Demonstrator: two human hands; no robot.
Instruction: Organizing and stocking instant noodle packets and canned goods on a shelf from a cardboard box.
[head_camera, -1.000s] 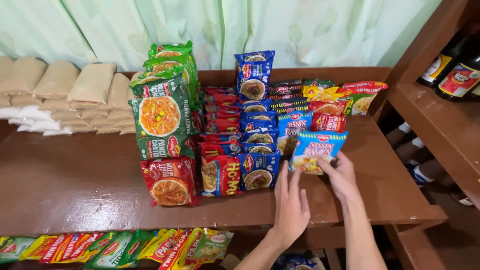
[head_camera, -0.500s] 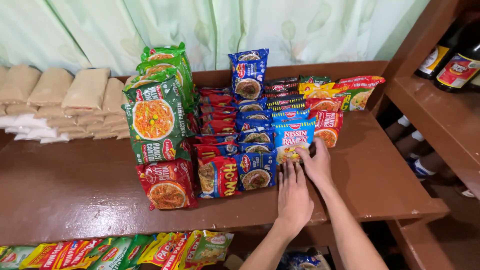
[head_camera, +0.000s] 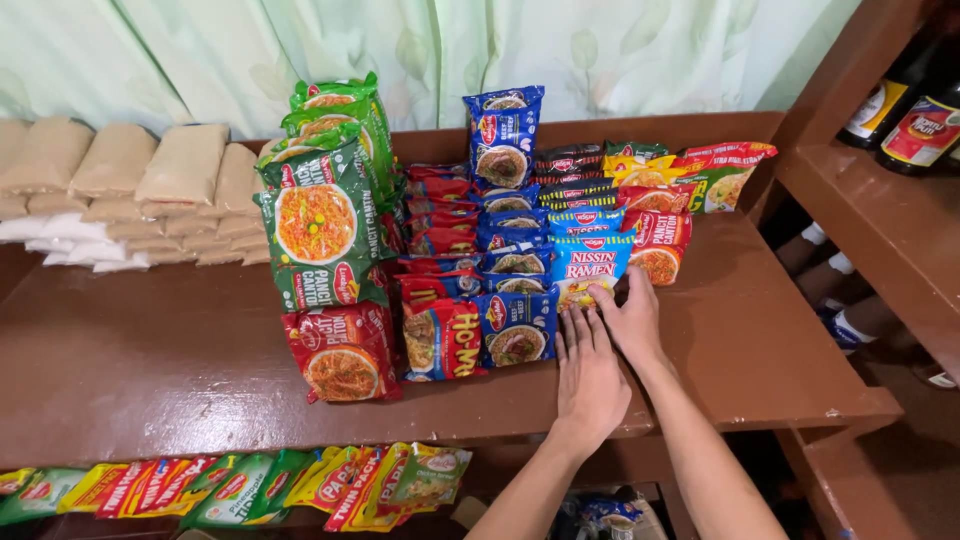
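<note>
A blue noodle packet (head_camera: 588, 262) stands at the front of a row of packets on the brown wooden shelf (head_camera: 160, 370). My right hand (head_camera: 632, 318) grips its lower right corner, thumb on the front and fingers behind. Flat on the shelf just below it lies my left hand (head_camera: 590, 378), with its fingertips at the packet's bottom edge and beside a smaller blue packet (head_camera: 518, 328). It holds nothing.
Green and red noodle packs (head_camera: 320, 235) are stacked to the left, tan bags (head_camera: 150, 170) at the far left. Red and yellow packets (head_camera: 690, 180) lie behind right. Dark bottles (head_camera: 915, 110) stand on the right shelf. Sachet strips (head_camera: 250, 485) hang below the front edge.
My right hand has carried the blue noodle packet leftwards and set it into the row. My left hand has slid forward to the packet's bottom edge.
</note>
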